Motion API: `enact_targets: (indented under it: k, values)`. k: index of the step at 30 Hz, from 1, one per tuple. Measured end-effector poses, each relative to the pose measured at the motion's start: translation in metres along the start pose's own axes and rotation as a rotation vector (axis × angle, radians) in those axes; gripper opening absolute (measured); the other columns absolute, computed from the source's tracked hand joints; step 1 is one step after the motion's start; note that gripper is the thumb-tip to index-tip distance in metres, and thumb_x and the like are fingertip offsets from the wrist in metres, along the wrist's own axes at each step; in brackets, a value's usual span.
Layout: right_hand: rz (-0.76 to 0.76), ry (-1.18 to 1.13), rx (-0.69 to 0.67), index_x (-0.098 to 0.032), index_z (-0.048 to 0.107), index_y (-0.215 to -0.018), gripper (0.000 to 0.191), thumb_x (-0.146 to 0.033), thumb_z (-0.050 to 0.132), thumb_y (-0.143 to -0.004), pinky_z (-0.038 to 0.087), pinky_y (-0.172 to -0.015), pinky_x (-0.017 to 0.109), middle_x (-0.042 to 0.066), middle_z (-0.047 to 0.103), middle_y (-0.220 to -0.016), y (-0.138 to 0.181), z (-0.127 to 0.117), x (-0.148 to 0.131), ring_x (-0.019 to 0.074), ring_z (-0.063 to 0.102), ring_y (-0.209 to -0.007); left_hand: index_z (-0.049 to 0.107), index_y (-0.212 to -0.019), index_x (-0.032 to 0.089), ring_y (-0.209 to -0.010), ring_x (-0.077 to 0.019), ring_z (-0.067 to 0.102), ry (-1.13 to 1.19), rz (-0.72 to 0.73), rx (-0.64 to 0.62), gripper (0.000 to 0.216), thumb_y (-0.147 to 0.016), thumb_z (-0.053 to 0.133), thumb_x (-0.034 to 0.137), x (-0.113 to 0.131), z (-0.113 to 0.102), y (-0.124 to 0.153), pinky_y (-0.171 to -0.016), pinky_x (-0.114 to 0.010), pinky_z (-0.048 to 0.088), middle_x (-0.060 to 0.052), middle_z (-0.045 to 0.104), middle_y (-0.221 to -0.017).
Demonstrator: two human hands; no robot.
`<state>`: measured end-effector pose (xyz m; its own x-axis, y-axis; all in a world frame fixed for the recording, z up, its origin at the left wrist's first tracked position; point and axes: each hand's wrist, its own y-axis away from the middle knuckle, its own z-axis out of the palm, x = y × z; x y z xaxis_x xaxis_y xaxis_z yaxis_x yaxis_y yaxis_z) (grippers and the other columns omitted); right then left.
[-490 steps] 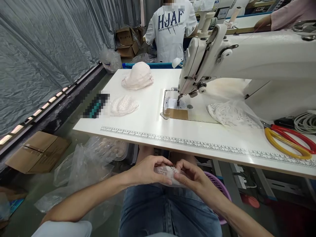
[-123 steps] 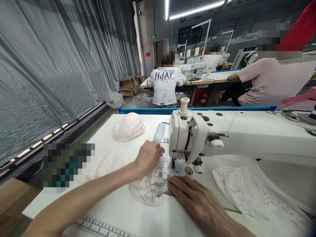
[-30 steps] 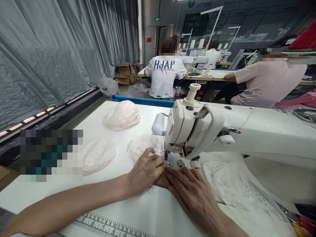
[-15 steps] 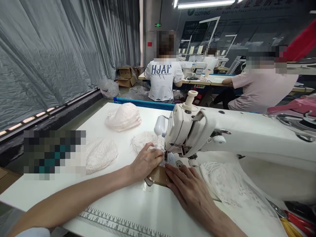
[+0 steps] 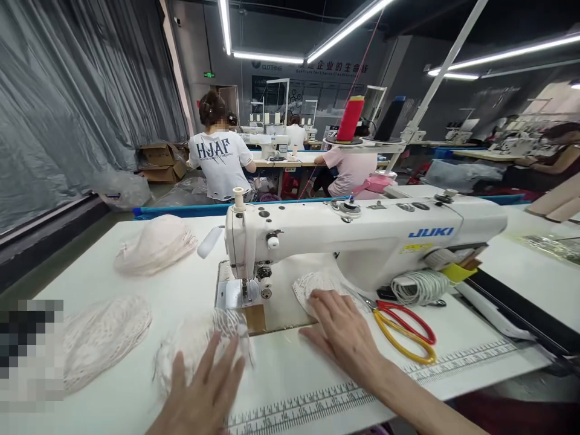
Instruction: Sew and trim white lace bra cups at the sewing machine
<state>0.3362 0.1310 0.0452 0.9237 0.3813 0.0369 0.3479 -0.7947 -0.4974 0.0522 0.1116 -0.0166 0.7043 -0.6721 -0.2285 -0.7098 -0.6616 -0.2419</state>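
My left hand, a little blurred, lies with fingers spread over a white lace piece with fringed edges, left of the sewing machine's needle. Flat on another white lace piece, right of the needle, rest the fingers of my right hand, which is open. The white sewing machine stands behind both hands, and no fabric shows under its presser foot. Scissors with red and yellow handles lie just right of my right hand.
More lace pieces, one pinkish and one white, lie at the left. A printed ruler runs along the table's front edge. Coiled white cord sits by the machine's base. Co-workers sit beyond, one in a white shirt.
The view has swung right. Both hands have left the needle area: my left hand has come back with a lace piece, while my right hand has moved right onto another.
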Motion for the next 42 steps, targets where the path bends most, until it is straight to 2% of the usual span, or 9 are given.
enact_targets:
  k: [7,11,14,17,21,24,27,35,42]
  values:
    - [0.059,0.082,0.113,-0.018,0.05,-0.071,0.03,-0.024,0.033,-0.095,0.032,-0.052,0.026,0.003,0.057,-0.061,0.001,0.018,0.041,0.0155,0.051,-0.054,0.043,-0.131,0.019,-0.127,-0.0422,0.034,0.151,0.392,0.135,0.055,-0.082,0.058,0.039,0.065,-0.022,-0.04,-0.088,-0.07,0.033,-0.016,0.041,-0.138]
    - [0.159,0.054,0.256,-0.02,0.041,-0.072,0.031,-0.031,0.026,-0.097,0.028,-0.044,0.025,-0.001,0.047,-0.053,-0.009,-0.026,0.055,0.0143,0.044,-0.043,0.046,-0.124,0.016,-0.128,-0.0378,0.035,0.473,0.408,-0.096,0.053,-0.085,0.047,0.052,0.085,-0.049,-0.109,-0.09,-0.07,0.032,-0.016,0.046,-0.134]
    - [0.137,0.043,0.356,-0.023,0.034,-0.067,0.031,-0.037,0.033,-0.094,0.03,-0.046,0.026,-0.002,0.042,-0.055,-0.025,-0.068,0.043,0.0144,0.043,-0.047,0.052,-0.116,0.016,-0.129,-0.0318,0.035,0.622,0.428,-0.047,0.03,-0.089,0.047,0.029,0.089,-0.062,-0.135,-0.099,-0.064,0.028,-0.014,0.047,-0.133]
    - [-0.041,-0.04,0.332,-0.021,0.041,-0.074,0.023,-0.031,0.035,-0.094,0.036,-0.05,0.026,0.003,0.051,-0.066,-0.035,-0.078,0.003,0.0148,0.049,-0.054,0.051,-0.116,0.016,-0.113,-0.0211,0.054,1.027,0.213,-0.054,0.031,-0.088,0.039,0.011,0.07,-0.064,-0.119,-0.095,-0.041,0.043,-0.012,0.059,-0.119]
    - [-0.291,-0.285,0.058,-0.018,0.048,-0.094,0.015,-0.024,0.035,-0.094,0.045,-0.053,0.024,0.009,0.062,-0.088,-0.033,-0.04,-0.057,0.0161,0.06,-0.065,0.044,-0.117,0.009,-0.079,-0.0165,0.066,1.595,-0.439,-0.223,0.035,-0.094,0.02,0.02,0.004,-0.055,-0.051,-0.066,-0.031,0.054,-0.016,0.064,-0.099]
    - [-0.339,-0.445,-0.082,-0.018,0.049,-0.104,0.018,-0.024,0.035,-0.095,0.05,-0.061,0.026,0.01,0.064,-0.095,-0.031,-0.011,-0.07,0.0181,0.064,-0.079,0.047,-0.112,0.01,-0.07,-0.0153,0.064,1.419,-0.716,-0.097,0.037,-0.095,0.023,0.032,-0.048,-0.055,-0.008,-0.062,-0.03,0.052,-0.011,0.065,-0.087]
    - [-0.193,-0.426,-0.049,-0.018,0.051,-0.1,0.019,-0.025,0.033,-0.095,0.051,-0.058,0.027,0.009,0.065,-0.091,-0.033,0.004,-0.052,0.0173,0.065,-0.071,0.053,-0.108,0.015,-0.079,-0.017,0.061,0.944,-0.693,0.052,0.033,-0.092,0.034,0.036,-0.071,-0.062,-0.002,-0.068,-0.031,0.049,-0.007,0.064,-0.09]
    - [-0.15,-0.156,-0.095,-0.016,0.052,-0.104,0.025,-0.032,0.035,-0.094,0.05,-0.072,0.04,0.014,0.059,-0.107,-0.013,0.014,-0.015,0.0251,0.059,-0.094,0.06,-0.097,0.014,-0.09,-0.0257,0.054,0.646,-0.391,-0.139,0.038,-0.076,0.061,0.046,-0.033,-0.046,-0.089,-0.074,-0.038,0.046,-0.008,0.058,-0.094]
    - [-0.097,-0.461,-0.14,-0.019,0.054,-0.107,0.027,-0.038,0.043,-0.092,0.047,-0.075,0.043,0.013,0.057,-0.112,-0.036,0.029,-0.041,0.0261,0.055,-0.097,0.056,-0.069,0.015,-0.08,-0.0189,0.055,0.671,-0.379,-0.19,0.016,-0.078,0.06,0.028,-0.036,-0.042,-0.095,-0.076,-0.034,0.044,-0.002,0.057,-0.077]
